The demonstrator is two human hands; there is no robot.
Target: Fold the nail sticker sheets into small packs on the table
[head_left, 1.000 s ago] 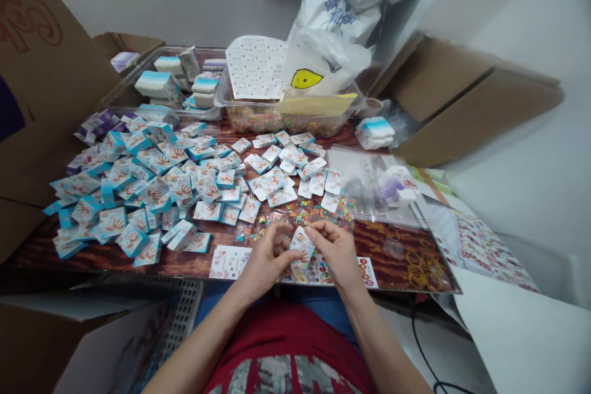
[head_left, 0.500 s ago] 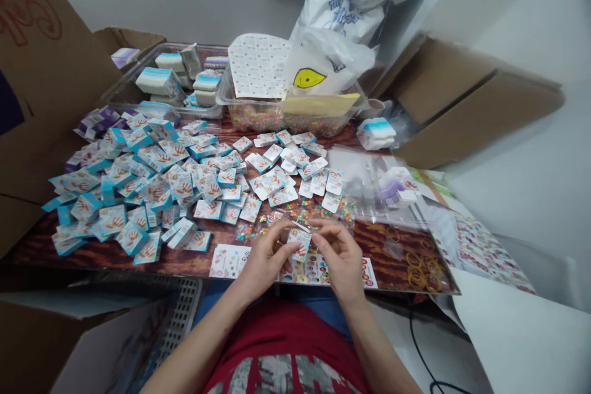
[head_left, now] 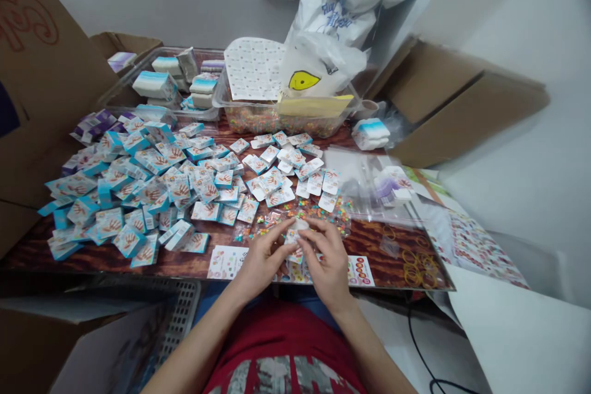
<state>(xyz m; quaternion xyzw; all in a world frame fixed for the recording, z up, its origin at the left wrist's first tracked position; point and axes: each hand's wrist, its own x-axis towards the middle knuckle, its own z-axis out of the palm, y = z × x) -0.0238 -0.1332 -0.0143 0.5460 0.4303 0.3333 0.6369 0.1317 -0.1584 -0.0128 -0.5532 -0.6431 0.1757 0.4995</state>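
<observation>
Between my two hands is a small printed cardboard box (head_left: 292,236), held above the table's front edge. My left hand (head_left: 261,258) grips its left side with thumb and fingers. The fingers of my right hand (head_left: 329,261) are closed at its upper right, by the white end flap. Partly under my hands lies a printed sticker sheet (head_left: 224,263). Just beyond them, small coloured beads (head_left: 341,209) in clear plastic are spread on the table. To the left is a big heap of small blue-and-white boxes (head_left: 152,188). Boxes with open flaps (head_left: 272,178) lie behind the beads.
A clear tub (head_left: 244,117) of coloured beads stands at the back beside a tray (head_left: 124,86) of bundled flat cartons. Yellow rubber bands (head_left: 418,268) lie at the right front. Cardboard boxes flank the table, with one large carton (head_left: 46,74) at the left.
My right hand has moved inward and its fingers now press on the top of the small box. The flap end looks more covered. The view has shifted slightly.
</observation>
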